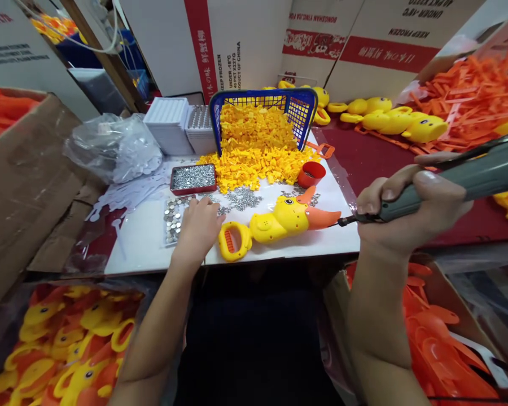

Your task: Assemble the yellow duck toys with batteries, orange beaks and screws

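Note:
My right hand is wrapped round a grey-green electric screwdriver. Its bit points left, close to the orange beak of a yellow duck-headed toy. The toy lies on its side on the white work surface, its ring handle toward my left hand. My left hand reaches palm down, fingers slightly apart and bent, between a clear tray of round metal discs and loose silver screws. Its fingertips are partly hidden. Behind it sits a red tray full of small metal parts.
A blue basket spills small yellow parts across the back. Nearby stand a red cup and stacked white trays. Yellow duck bodies lie at right. Boxes of duck toys and orange parts flank me.

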A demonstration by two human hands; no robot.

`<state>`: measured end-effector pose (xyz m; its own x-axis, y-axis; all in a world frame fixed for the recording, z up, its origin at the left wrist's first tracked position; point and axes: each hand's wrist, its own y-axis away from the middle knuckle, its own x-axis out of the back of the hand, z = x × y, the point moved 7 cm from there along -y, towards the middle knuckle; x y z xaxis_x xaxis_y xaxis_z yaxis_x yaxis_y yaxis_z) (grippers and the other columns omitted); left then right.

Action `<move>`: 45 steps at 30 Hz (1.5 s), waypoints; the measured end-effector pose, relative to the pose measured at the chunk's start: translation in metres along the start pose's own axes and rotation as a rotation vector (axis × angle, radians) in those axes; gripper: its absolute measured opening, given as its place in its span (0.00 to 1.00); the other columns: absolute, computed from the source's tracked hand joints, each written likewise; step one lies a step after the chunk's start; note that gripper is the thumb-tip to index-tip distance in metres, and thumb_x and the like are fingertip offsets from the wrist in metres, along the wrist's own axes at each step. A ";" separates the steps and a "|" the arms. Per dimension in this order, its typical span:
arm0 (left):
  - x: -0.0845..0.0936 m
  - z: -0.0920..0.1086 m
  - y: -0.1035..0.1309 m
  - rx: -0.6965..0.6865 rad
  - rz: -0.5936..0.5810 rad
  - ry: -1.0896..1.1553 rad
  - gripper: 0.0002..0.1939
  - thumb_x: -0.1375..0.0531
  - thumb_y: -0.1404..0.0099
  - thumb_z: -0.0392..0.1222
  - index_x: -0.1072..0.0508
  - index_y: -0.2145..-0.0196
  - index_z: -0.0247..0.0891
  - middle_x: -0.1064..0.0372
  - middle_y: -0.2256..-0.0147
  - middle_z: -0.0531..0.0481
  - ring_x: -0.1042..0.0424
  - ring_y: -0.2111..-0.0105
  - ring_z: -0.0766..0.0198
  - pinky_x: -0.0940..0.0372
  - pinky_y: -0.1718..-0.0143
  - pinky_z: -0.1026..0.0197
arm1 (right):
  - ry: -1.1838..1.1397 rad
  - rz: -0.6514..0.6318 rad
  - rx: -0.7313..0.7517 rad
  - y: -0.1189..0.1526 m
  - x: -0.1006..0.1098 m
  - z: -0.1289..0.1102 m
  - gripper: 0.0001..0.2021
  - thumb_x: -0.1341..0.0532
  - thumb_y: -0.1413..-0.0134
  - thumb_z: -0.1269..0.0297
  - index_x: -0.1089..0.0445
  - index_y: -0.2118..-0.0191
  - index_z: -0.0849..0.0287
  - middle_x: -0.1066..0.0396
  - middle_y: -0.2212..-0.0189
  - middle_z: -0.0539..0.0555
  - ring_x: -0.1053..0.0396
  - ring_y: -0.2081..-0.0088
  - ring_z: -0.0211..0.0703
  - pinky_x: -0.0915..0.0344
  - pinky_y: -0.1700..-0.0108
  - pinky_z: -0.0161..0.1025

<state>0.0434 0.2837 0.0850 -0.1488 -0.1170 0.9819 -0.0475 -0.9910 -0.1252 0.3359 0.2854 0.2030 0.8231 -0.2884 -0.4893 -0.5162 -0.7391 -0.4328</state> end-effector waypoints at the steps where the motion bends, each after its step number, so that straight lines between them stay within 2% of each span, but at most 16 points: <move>1: -0.002 -0.002 -0.001 -0.017 -0.005 0.006 0.11 0.43 0.32 0.37 0.20 0.61 0.34 0.24 0.58 0.34 0.28 0.55 0.41 0.34 0.50 0.42 | -0.005 0.000 0.000 0.001 -0.001 0.001 0.10 0.42 0.68 0.66 0.34 0.71 0.57 0.44 0.91 0.39 0.54 0.92 0.30 0.57 0.91 0.31; 10: -0.006 -0.001 -0.008 -0.057 0.049 0.138 0.13 0.47 0.31 0.32 0.23 0.66 0.38 0.23 0.63 0.40 0.25 0.59 0.50 0.32 0.56 0.52 | -0.013 -0.019 0.001 0.004 -0.004 0.003 0.10 0.43 0.67 0.68 0.32 0.71 0.57 0.44 0.91 0.39 0.54 0.92 0.30 0.56 0.91 0.31; 17: 0.002 -0.012 -0.010 -0.046 0.154 0.265 0.10 0.46 0.32 0.32 0.24 0.63 0.37 0.23 0.61 0.41 0.24 0.59 0.52 0.31 0.55 0.52 | -0.030 0.033 0.016 0.001 0.006 -0.004 0.10 0.41 0.67 0.66 0.32 0.71 0.57 0.45 0.91 0.39 0.55 0.92 0.30 0.56 0.92 0.31; 21: 0.009 -0.015 -0.011 -0.040 0.215 0.321 0.11 0.45 0.32 0.33 0.24 0.59 0.38 0.22 0.57 0.41 0.24 0.56 0.53 0.31 0.51 0.52 | -0.034 0.037 0.002 0.002 0.008 -0.004 0.10 0.42 0.67 0.67 0.33 0.71 0.58 0.44 0.91 0.40 0.54 0.91 0.30 0.56 0.92 0.31; 24: 0.010 -0.016 -0.012 -0.044 0.231 0.347 0.11 0.45 0.32 0.34 0.23 0.60 0.39 0.21 0.58 0.42 0.23 0.56 0.53 0.31 0.50 0.52 | -0.032 0.020 -0.006 0.002 0.008 -0.003 0.10 0.41 0.67 0.67 0.33 0.71 0.58 0.44 0.90 0.40 0.53 0.92 0.30 0.55 0.91 0.31; 29: 0.011 -0.017 -0.009 -0.027 0.246 0.369 0.07 0.42 0.33 0.38 0.23 0.63 0.40 0.20 0.61 0.43 0.22 0.59 0.52 0.30 0.53 0.52 | -0.043 -0.005 0.000 0.003 0.005 -0.003 0.09 0.42 0.68 0.68 0.33 0.72 0.58 0.43 0.91 0.40 0.54 0.92 0.29 0.56 0.91 0.31; 33: 0.014 -0.021 -0.007 0.005 0.265 0.380 0.05 0.40 0.34 0.38 0.23 0.64 0.40 0.19 0.63 0.45 0.21 0.65 0.54 0.30 0.58 0.53 | -0.030 -0.006 -0.005 0.003 0.004 -0.003 0.09 0.42 0.67 0.67 0.34 0.72 0.57 0.44 0.91 0.39 0.54 0.92 0.30 0.57 0.91 0.31; 36: 0.020 -0.022 -0.004 0.029 0.301 0.389 0.04 0.39 0.35 0.37 0.23 0.64 0.40 0.19 0.63 0.45 0.21 0.65 0.54 0.30 0.59 0.53 | -0.024 0.001 0.005 0.003 0.004 -0.004 0.09 0.42 0.67 0.67 0.34 0.71 0.58 0.44 0.91 0.39 0.55 0.92 0.30 0.57 0.91 0.31; 38: 0.027 -0.014 0.002 0.021 0.351 0.436 0.03 0.38 0.35 0.38 0.23 0.66 0.40 0.19 0.65 0.47 0.21 0.65 0.55 0.29 0.60 0.54 | -0.017 0.012 0.001 0.004 0.004 -0.005 0.09 0.42 0.66 0.67 0.34 0.71 0.57 0.44 0.91 0.39 0.55 0.92 0.30 0.57 0.91 0.31; 40: 0.035 0.003 0.014 -0.029 0.405 0.533 0.04 0.37 0.34 0.40 0.23 0.66 0.40 0.19 0.66 0.49 0.21 0.65 0.57 0.28 0.60 0.55 | -0.014 0.019 -0.012 0.006 0.002 -0.006 0.08 0.41 0.66 0.66 0.34 0.72 0.57 0.44 0.91 0.39 0.54 0.92 0.30 0.57 0.91 0.32; 45: 0.045 0.078 0.054 -0.278 0.454 0.832 0.05 0.38 0.30 0.37 0.21 0.60 0.41 0.18 0.62 0.47 0.20 0.62 0.58 0.25 0.58 0.54 | -0.063 -0.022 -0.057 0.017 -0.008 -0.012 0.08 0.38 0.65 0.64 0.32 0.72 0.55 0.45 0.91 0.39 0.54 0.93 0.32 0.59 0.92 0.34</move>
<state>0.1113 0.2202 0.1332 -0.8525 -0.2932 0.4327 -0.0288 -0.8003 -0.5990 0.3235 0.2683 0.2086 0.8164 -0.2342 -0.5279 -0.4825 -0.7789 -0.4006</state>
